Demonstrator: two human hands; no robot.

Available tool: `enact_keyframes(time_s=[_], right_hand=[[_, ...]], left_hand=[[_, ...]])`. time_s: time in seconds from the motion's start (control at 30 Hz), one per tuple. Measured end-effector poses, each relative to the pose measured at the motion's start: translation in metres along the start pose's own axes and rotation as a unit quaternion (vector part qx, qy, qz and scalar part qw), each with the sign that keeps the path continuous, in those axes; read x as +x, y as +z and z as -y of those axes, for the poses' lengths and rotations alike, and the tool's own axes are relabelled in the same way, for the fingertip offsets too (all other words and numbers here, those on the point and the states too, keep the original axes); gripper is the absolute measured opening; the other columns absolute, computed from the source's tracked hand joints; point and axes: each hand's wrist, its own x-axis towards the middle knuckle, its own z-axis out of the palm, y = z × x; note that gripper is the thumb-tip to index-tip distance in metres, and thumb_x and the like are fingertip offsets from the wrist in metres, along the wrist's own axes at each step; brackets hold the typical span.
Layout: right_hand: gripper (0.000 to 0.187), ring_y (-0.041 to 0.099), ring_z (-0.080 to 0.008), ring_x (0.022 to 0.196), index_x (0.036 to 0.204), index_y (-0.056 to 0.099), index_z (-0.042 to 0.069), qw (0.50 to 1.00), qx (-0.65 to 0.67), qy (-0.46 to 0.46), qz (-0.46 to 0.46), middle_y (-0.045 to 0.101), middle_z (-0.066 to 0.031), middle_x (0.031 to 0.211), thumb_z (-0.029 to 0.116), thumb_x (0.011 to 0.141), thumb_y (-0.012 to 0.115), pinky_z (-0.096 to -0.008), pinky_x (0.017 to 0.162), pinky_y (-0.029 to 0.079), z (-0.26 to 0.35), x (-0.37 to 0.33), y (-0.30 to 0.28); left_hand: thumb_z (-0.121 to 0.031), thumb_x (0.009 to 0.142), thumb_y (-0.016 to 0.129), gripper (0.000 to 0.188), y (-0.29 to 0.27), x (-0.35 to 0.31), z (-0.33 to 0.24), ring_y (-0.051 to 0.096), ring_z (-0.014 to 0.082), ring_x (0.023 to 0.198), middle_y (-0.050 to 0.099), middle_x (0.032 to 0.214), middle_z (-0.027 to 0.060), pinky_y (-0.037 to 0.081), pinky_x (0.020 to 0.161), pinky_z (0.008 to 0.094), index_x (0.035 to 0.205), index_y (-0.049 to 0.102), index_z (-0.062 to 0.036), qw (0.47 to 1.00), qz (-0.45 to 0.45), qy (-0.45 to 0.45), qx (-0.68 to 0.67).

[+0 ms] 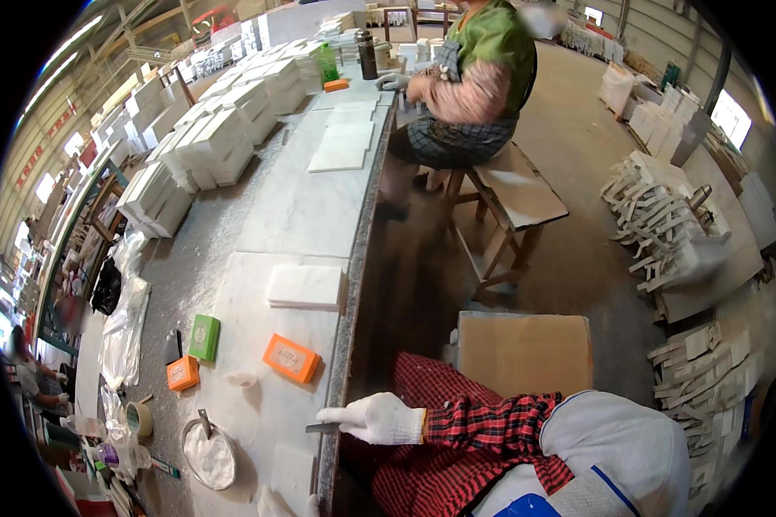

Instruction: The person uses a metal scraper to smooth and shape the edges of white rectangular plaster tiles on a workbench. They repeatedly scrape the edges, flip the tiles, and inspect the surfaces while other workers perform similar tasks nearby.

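My right hand [384, 419], in a white knit glove below a red-and-black checked cuff, is closed around a small flat grey blade [321, 427] at the table's edge. Its index finger lies along the blade. Of my left hand [274, 503], only gloved fingertips show at the bottom rim, beside a white stone tile [292, 470] lying flat; the rest is cut off. Left of the tile stands a round bowl [186, 448] of white powder with a handle sticking out. Further up the table are an orange box [291, 358] and a short stack of white tiles [305, 286].
A green box [203, 337], a second orange box [182, 373] and a tape roll [139, 418] lie left. Tile stacks [207, 146] line the far left. A co-worker [483, 77] sits up the table beside a wooden bench [522, 185]. A cardboard box [526, 353] stands right of the table.
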Motion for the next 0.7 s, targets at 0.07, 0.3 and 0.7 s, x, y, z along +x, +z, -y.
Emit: enact_keyframes(time_s=[0.07, 0.3, 0.7], right_hand=[[0.050, 0.067, -0.0285, 0.064, 0.144, 0.062, 0.030, 0.996, -0.061, -0.069, -0.004, 0.067, -0.0103, 0.077, 0.020, 0.095, 0.067, -0.0391, 0.056, 0.052, -0.008, 0.000, 0.008], [0.045, 0.068, -0.0296, 0.066, 0.142, 0.060, 0.027, 0.983, -0.161, -0.076, 0.043, 0.065, -0.0100, 0.076, 0.032, 0.097, 0.065, -0.0434, 0.055, 0.053, -0.013, 0.000, 0.009], [0.040, 0.071, -0.0346, 0.078, 0.133, 0.064, 0.016, 0.882, 0.091, -0.407, 0.220, 0.071, -0.0145, 0.090, 0.023, 0.095, 0.064, -0.0427, 0.066, 0.056, 0.205, 0.033, -0.012]], left_hand=[[-0.043, 0.086, 0.082, 0.086, 0.000, 0.001, 0.000, 0.045, 0.0358, 0.144, 0.049, 0.156, 0.0210, 0.036, 0.119, 0.0456, 0.155, 0.047, -0.0055, 1.000, 0.000, 0.006, 0.002], [-0.045, 0.085, 0.082, 0.084, 0.003, 0.004, 0.003, 0.046, 0.0372, 0.142, 0.051, 0.154, 0.0222, 0.037, 0.118, 0.0471, 0.152, 0.051, -0.0038, 1.000, -0.005, 0.027, 0.004], [-0.046, 0.084, 0.083, 0.082, 0.001, -0.008, 0.004, 0.048, 0.0392, 0.140, 0.053, 0.151, 0.0236, 0.038, 0.117, 0.0493, 0.147, 0.056, -0.0018, 0.998, -0.031, 0.055, 0.006]])
